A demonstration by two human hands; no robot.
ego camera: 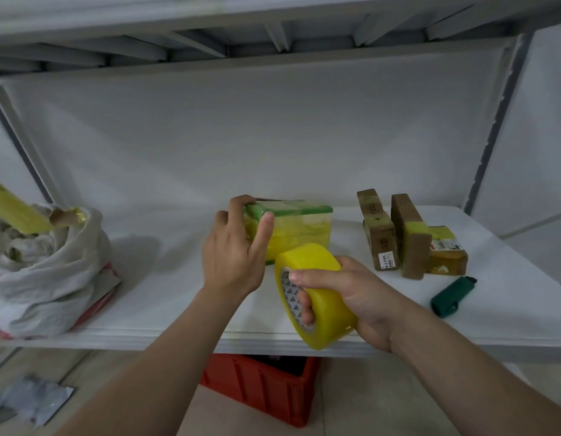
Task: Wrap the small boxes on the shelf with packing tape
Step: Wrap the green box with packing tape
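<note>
A green and yellow box [299,226], shiny with tape, stands on the white shelf [178,278] near the middle. My left hand [236,247] grips its left end, with the fingers over the top corner and the thumb on the front face. My right hand [345,294] holds a yellow roll of packing tape [313,297] just in front of the box, fingers hooked through the core. Three small brown boxes [409,236] stand together to the right, some with yellowish tape on them.
A dark green cutter [452,297] lies at the right front of the shelf. A white sack [46,272] with a yellow package sticking out fills the left end. Below the shelf stands a red crate [263,388]; grey wrapping lies on the floor at the left.
</note>
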